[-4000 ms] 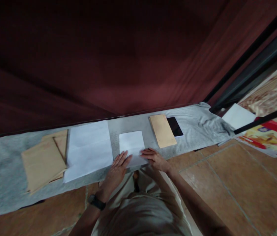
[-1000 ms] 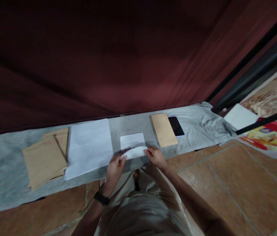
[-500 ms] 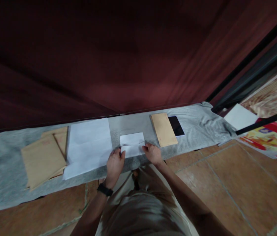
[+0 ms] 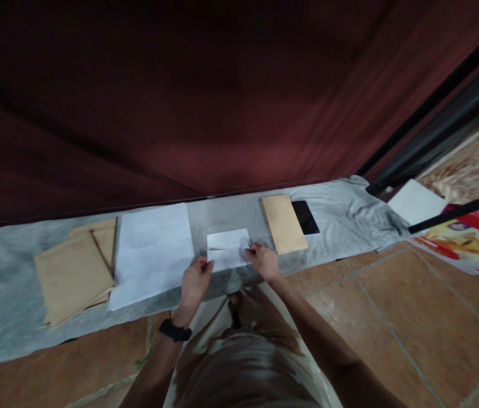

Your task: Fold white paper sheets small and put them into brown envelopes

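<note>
A folded white sheet of paper (image 4: 227, 259) lies in front of me, with a crease or fold edge running across it. At its left edge my left hand (image 4: 196, 279) pinches the paper between thumb and fingers. My right hand (image 4: 262, 259) grips the right edge the same way, fingers curled. To the left is a stack of larger white sheets (image 4: 154, 249), its right edge close to my left hand. Just right of my right hand rests a small pile of brown envelopes (image 4: 285, 224).
Grey cloth (image 4: 341, 215) covers the long narrow surface. More brown envelopes (image 4: 73, 277) lie loosely piled at the left. A dark-screened phone or tablet (image 4: 305, 217) sits partly under the right-hand envelopes. A dark red curtain (image 4: 222, 113) hangs behind; black bars (image 4: 439, 102) stand at right.
My left hand has shifted slightly down and left along the folded paper's edge. My right hand has barely moved, and the paper stays in nearly the same place.
</note>
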`<state>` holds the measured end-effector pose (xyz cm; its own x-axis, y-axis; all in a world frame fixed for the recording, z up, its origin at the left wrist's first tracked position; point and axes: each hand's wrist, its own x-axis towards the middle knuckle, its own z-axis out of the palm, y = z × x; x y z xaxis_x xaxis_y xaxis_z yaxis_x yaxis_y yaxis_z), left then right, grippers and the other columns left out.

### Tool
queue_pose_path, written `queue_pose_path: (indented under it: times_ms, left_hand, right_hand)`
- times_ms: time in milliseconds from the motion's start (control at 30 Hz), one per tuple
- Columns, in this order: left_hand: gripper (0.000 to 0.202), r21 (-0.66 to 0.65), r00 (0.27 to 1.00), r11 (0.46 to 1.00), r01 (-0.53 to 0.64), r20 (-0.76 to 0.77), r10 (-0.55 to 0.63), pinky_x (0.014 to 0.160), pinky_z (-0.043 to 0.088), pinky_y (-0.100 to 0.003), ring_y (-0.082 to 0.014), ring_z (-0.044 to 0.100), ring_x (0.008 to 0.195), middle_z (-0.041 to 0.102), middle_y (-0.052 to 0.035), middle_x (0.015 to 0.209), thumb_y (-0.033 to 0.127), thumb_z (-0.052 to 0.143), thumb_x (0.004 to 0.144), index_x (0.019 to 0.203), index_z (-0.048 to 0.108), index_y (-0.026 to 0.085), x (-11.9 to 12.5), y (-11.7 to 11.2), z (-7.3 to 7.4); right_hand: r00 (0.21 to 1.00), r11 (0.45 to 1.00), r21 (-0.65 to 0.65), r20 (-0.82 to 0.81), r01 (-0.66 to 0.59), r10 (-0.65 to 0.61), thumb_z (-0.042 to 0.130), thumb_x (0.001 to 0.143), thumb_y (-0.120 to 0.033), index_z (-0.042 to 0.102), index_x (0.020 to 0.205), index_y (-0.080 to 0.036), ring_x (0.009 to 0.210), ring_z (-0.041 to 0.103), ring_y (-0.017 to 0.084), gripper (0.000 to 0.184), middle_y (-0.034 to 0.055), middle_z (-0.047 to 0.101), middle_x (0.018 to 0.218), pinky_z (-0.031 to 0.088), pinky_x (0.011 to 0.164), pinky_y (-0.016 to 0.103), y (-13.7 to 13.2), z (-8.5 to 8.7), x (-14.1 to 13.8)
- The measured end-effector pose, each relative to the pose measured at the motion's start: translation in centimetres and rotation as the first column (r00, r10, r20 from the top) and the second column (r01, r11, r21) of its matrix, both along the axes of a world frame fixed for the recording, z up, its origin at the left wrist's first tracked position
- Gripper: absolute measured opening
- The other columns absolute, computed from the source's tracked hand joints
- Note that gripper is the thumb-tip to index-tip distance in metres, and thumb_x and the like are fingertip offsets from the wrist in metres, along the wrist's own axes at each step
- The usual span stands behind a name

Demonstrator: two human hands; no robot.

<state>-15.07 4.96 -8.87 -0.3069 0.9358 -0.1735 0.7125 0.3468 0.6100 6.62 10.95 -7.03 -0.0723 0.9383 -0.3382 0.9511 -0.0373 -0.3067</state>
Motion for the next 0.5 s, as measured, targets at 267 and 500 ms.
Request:
queue_pose_path:
  times_ms: [267,500]
  left_hand:
    - [0.015,-0.044,0.997,0.998,-0.046,-0.068,0.043,0.063,0.040,-0.028,-0.0215,0.068,0.076,0.072,-0.0038,0.078,0.034,0.055,0.092,0.084,0.063,0.023,0.2,1.3,0.1]
    - [0.021,-0.024,0.998,0.998,-0.065,-0.023,0.064,0.063,0.043,-0.026,-0.0181,0.066,0.072,0.069,-0.0011,0.075,0.041,0.053,0.093,0.088,0.064,0.023,0.0,1.8,0.3]
  right_hand:
    - [0.999,0.999,0.047,0.027,0.018,-0.019,0.050,0.102,-0.047,0.074,0.106,-0.026,0.097,0.075,0.022,0.032,0.0077,0.079,0.100,0.051,0.077,0.025,0.7,0.1,-0.6]
    - [1.000,0.998,0.056,0.019,0.008,-0.009,0.050,0.103,-0.046,0.074,0.106,-0.024,0.099,0.075,0.021,0.034,0.0089,0.079,0.102,0.051,0.077,0.024,1.7,-0.2,-0.9]
